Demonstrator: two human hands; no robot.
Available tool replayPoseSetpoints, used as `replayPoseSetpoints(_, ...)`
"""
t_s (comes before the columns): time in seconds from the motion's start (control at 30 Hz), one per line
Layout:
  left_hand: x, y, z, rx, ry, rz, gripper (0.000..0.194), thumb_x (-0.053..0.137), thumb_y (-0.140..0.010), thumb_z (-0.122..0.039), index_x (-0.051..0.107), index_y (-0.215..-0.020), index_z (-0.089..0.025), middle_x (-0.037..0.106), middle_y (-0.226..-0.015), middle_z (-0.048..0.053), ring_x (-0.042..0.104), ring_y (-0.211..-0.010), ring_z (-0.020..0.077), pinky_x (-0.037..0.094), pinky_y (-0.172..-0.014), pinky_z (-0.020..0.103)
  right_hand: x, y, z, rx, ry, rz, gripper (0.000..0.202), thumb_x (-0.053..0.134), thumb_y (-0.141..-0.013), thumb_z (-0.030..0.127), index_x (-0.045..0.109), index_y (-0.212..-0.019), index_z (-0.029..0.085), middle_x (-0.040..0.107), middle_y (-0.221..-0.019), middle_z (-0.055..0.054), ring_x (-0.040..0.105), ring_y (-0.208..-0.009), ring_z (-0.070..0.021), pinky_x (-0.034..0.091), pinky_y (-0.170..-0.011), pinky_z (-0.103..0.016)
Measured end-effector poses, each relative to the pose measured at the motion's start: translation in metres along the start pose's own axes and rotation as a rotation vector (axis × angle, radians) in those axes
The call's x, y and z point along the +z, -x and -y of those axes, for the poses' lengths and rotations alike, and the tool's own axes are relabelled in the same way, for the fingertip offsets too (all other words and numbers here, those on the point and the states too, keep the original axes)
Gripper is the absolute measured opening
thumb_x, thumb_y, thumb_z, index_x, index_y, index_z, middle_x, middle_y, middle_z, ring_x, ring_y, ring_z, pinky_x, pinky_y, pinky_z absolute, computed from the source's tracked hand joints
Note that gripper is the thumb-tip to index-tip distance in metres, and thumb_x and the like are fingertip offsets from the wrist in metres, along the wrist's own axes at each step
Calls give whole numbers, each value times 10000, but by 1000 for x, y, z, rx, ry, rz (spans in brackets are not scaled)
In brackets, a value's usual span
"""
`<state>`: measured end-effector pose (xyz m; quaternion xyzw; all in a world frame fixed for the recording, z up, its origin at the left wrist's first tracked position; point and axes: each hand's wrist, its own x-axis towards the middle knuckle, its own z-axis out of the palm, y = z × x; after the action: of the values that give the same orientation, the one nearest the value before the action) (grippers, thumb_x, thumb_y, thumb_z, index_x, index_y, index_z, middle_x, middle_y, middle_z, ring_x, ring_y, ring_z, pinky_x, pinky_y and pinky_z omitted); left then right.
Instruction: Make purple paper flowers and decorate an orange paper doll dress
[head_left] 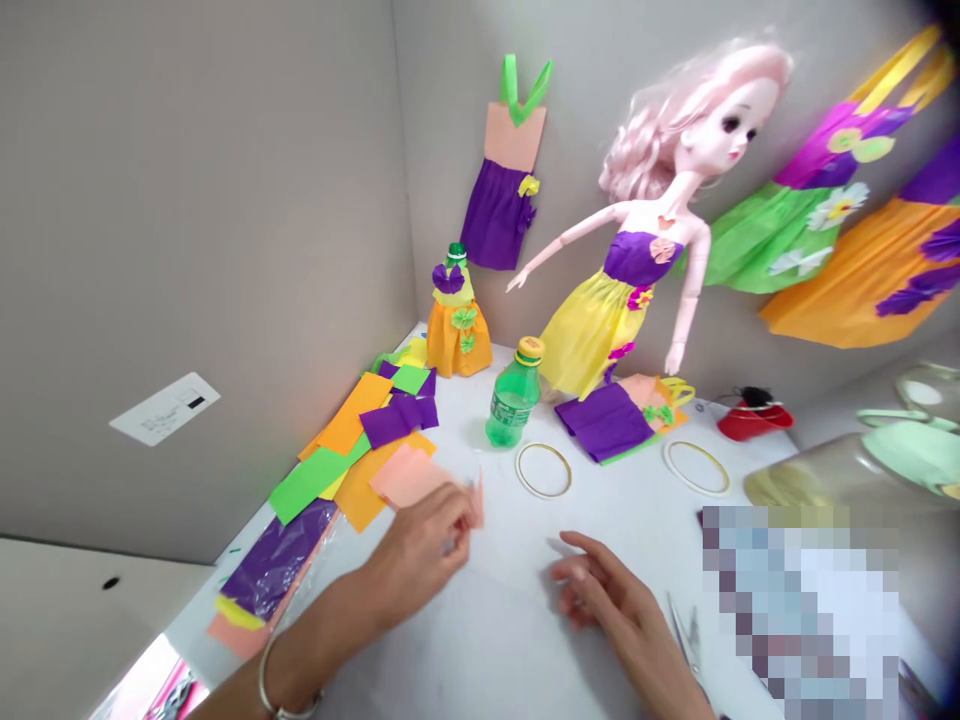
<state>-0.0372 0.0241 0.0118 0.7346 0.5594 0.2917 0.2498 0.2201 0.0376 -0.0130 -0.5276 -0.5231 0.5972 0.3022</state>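
My left hand [431, 535], a bracelet on its wrist, is closed in a pinch. A small piece of peach paper [478, 497], slightly blurred, sticks up from its fingertips. Just behind that hand lies a larger peach sheet [405, 474] on the pile of coloured paper. My right hand [604, 585] hovers over the white table with its fingers apart and loosely curled, holding nothing. Beside it on the right is a pair of scissors [688, 635], partly hidden by the hand and wrist. A white and gold ring [544, 470] lies flat beyond the gap between both hands.
Green, orange and purple sheets [401, 418] spread along the left wall. At the back stand a green bottle [513, 405], a bottle in a paper dress [459, 325] and a doll [645, 250]. Paper dresses [506, 185] hang on the wall. A second ring [696, 467] lies right.
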Motion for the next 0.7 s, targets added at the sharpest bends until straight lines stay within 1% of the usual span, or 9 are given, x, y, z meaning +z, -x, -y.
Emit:
replayPoseSetpoints(0.07,18,4,-13,88,-15,99,198,478,-814,-33,524,-890,-210,608,-909,4,573,-825,141,451,-736,241,6,5,4,30,-104,120,617,559,-866,601,482,-1336,209,681,-1000,-115,652,-735,-226,539,-615,-360)
replayPoseSetpoints(0.13,35,8,-22,150,-72,194,172,491,-822,-42,530,-881,-199,611,-894,17,580,-835,164,464,-745,265,11,7,4,28,-150,194,682,538,-881,605,382,-1414,209,664,-993,-111,661,-772,-241,545,-613,-367)
replayPoseSetpoints(0.2,48,13,-29,202,-95,259,145,506,-848,-65,543,-905,-193,623,-919,28,591,-872,180,478,-783,285,16,7,0,10,-124,217,692,558,-887,571,348,-1429,197,637,-884,-69,650,-756,-232,534,-601,-344)
replayPoseSetpoints(0.3,57,18,-34,227,-47,291,80,564,-882,-147,554,-945,-194,640,-977,35,598,-938,188,488,-849,296,20,2,-6,6,-57,176,646,605,-873,514,397,-1379,171,577,-735,-6,600,-647,-192,497,-555,-300)
replayPoseSetpoints(0.4,53,19,-33,222,30,246,72,596,-893,-217,563,-956,-205,652,-1009,36,595,-965,190,496,-867,304,19,-1,-9,-6,-32,96,564,605,-862,479,469,-1309,163,564,-703,7,569,-606,-173,472,-536,-279)
replayPoseSetpoints(0.5,40,12,-21,201,40,173,87,530,-916,-182,577,-983,-212,654,-1061,56,582,-1047,201,485,-948,340,11,0,-8,-32,83,4,449,573,-870,416,537,-1252,184,564,-700,14,539,-589,-155,451,-556,-269)
replayPoseSetpoints(0.53,35,8,-14,180,16,153,151,525,-909,-171,574,-1046,-212,641,-1132,76,559,-1129,217,464,-1004,370,7,0,-8,-36,138,-32,422,558,-875,401,548,-1242,194,567,-707,13,535,-596,-155,444,-564,-268)
replayPoseSetpoints(0.6,24,2,4,116,-74,114,341,556,-879,-191,520,-1217,-216,577,-1301,113,433,-1330,272,374,-1120,468,-3,1,-8,-32,248,-102,391,529,-884,384,554,-1237,215,587,-741,5,543,-628,-163,435,-581,-271)
replayPoseSetpoints(0.7,9,-5,33,-46,-211,107,535,588,-840,-221,435,-1353,-214,489,-1437,137,337,-1415,327,322,-1147,538,-17,1,-11,-20,363,-157,367,522,-878,368,568,-1218,240,631,-808,-10,569,-672,-175,440,-631,-282)
